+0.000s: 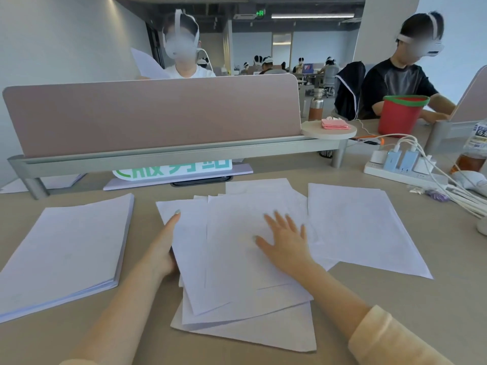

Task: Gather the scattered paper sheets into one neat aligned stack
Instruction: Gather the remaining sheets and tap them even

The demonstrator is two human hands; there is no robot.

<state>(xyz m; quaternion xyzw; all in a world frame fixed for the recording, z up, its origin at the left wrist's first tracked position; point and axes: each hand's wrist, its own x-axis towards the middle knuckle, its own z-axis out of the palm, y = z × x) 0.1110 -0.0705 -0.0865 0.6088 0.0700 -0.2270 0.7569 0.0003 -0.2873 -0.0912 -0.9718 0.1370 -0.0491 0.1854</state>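
Several white paper sheets (232, 262) lie fanned and overlapping in a loose pile at the middle of the desk. My right hand (286, 239) rests flat on top of the pile, fingers spread. My left hand (166, 243) is against the pile's left edge, its fingers tucked under the sheets and its thumb pointing up along the edge. A few more sheets (366, 227) lie apart at the right, nearly squared together. A thick, neat stack of paper (66, 248) sits at the left.
A pink desk divider (152, 114) on a grey rail runs across the back. A power strip (400, 167) with chargers and white cables sits at the far right. A red bucket (402, 114) stands beyond it. Two people sit opposite.
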